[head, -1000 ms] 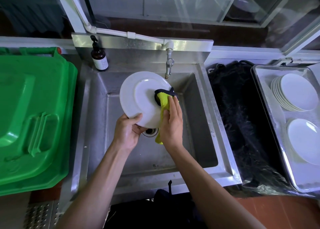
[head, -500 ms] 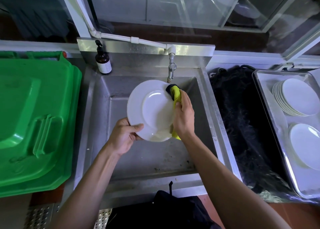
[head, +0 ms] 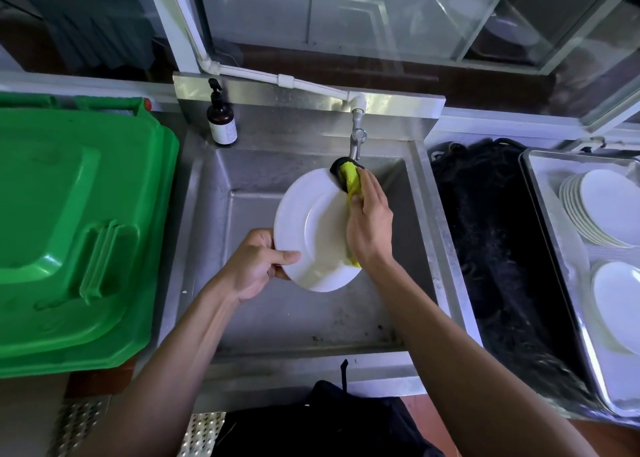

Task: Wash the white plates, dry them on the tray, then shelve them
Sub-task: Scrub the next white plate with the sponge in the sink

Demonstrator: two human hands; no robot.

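A white plate is held tilted over the steel sink. My left hand grips its lower left rim, thumb on the face. My right hand presses a yellow and black cloth against the plate's right side, the cloth reaching up to the top rim just under the tap. At the far right a metal tray holds a stack of white plates and another white plate in front of it.
A green bin lid fills the left side beside the sink. A brown pump bottle stands on the sink's back left corner. A black mat lies between the sink and the tray. Glass cabinet doors rise behind.
The cloth in my right hand has slid from the plate's middle right up to its top right rim. The plate stays in my left hand over the sink.
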